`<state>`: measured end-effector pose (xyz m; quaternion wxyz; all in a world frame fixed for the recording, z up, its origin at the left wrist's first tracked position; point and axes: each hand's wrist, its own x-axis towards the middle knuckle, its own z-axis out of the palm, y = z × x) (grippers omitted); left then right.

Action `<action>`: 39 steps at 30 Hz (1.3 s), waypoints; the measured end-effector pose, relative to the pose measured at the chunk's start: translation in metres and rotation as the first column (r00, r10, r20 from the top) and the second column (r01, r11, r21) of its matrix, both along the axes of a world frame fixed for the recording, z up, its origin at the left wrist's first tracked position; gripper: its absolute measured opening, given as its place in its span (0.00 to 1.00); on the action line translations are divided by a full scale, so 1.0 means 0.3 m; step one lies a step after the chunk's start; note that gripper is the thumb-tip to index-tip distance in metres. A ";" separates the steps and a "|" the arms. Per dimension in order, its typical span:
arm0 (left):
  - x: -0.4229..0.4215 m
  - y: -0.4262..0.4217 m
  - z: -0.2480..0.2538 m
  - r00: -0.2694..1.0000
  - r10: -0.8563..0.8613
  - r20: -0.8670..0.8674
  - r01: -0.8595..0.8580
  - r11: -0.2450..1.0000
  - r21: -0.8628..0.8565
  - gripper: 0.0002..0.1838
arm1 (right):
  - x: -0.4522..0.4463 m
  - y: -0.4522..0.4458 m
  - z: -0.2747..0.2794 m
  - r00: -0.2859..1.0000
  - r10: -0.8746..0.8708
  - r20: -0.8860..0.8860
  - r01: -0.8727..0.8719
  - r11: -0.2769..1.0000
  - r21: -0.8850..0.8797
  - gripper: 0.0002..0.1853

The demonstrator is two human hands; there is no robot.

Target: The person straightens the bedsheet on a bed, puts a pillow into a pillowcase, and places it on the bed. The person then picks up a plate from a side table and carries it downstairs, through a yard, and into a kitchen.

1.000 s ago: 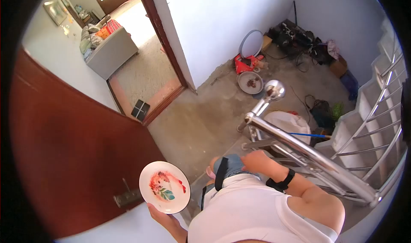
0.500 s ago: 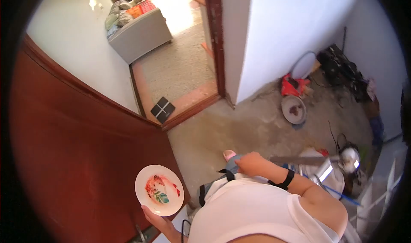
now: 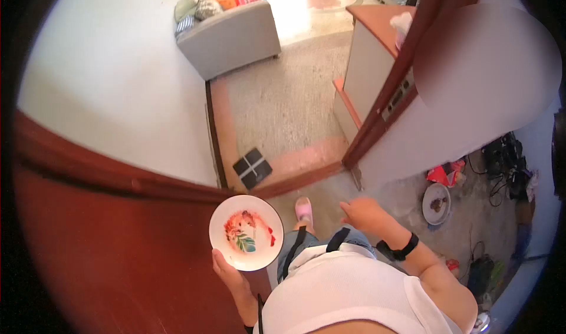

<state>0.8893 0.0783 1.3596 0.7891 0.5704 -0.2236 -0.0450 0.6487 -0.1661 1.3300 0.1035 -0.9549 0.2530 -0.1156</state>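
A round white plate (image 3: 246, 232) with a red and green leaf pattern is held at its lower left rim by my left hand (image 3: 229, 269). Its thumb shows at the edge, while the other fingers are hidden beneath. My right hand (image 3: 367, 213) hangs in front of my body near the blue shorts, holding no visible object. Its fingers look curled, with the thumb side toward the doorway. A black band (image 3: 407, 248) is round the right wrist.
Ahead is a doorway with a dark red frame (image 3: 300, 179). A black scale-like square (image 3: 252, 168) lies just inside. Beyond stand a grey sofa (image 3: 236, 42) and a cabinet (image 3: 370, 69). The red door (image 3: 118, 251) is at left; a basin (image 3: 436, 204) sits at right.
The view has turned right and moved closer to the doorway. The metal railing has slipped mostly out of view at lower right. My left hand still holds the plate.
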 end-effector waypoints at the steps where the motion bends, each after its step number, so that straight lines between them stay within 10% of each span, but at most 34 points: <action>1: -0.006 -0.001 0.028 0.999 -0.024 0.028 0.024 0.999 -0.029 0.25 | -0.031 0.020 -0.025 0.997 -0.070 -0.037 0.070 0.998 0.005 0.17; 9: 0.086 -0.049 0.077 0.979 -0.197 0.044 0.196 0.980 0.023 0.23 | -0.108 0.229 -0.120 0.981 -0.192 0.036 0.184 0.971 0.150 0.19; 14: 0.109 -0.070 0.053 0.970 -0.245 -0.007 0.245 0.970 -0.007 0.22 | -0.089 0.246 -0.139 0.933 -0.261 -0.247 0.315 0.925 0.213 0.20; 22: -0.048 -0.088 0.199 0.999 -0.006 0.049 0.003 0.998 0.066 0.21 | -0.067 -0.076 0.073 0.990 -0.018 -0.140 0.044 0.982 0.182 0.19; 24: -0.171 -0.055 0.227 0.993 0.089 0.079 -0.093 0.995 0.046 0.21 | -0.108 -0.179 0.125 0.987 -0.020 0.158 0.007 0.997 0.082 0.16; 28: -0.497 0.188 0.200 0.967 0.252 0.024 -0.248 0.963 -0.107 0.22 | -0.349 -0.146 0.145 0.990 0.057 0.130 -0.035 0.986 -0.164 0.18; 33: -1.302 0.792 -0.003 0.906 0.421 -0.044 -0.423 0.897 -0.128 0.23 | -1.125 0.400 -0.181 0.996 0.067 0.063 -0.068 0.997 0.020 0.23; 36: -0.504 0.053 0.537 0.887 0.437 -0.147 -0.442 0.897 0.001 0.24 | -0.453 -0.293 0.204 0.970 0.117 -0.212 -0.061 0.965 0.255 0.24; 39: -0.475 0.001 0.528 0.859 0.489 -0.150 -0.498 0.867 -0.023 0.25 | -0.345 -0.368 0.105 0.934 0.219 -0.283 -0.159 0.963 0.219 0.24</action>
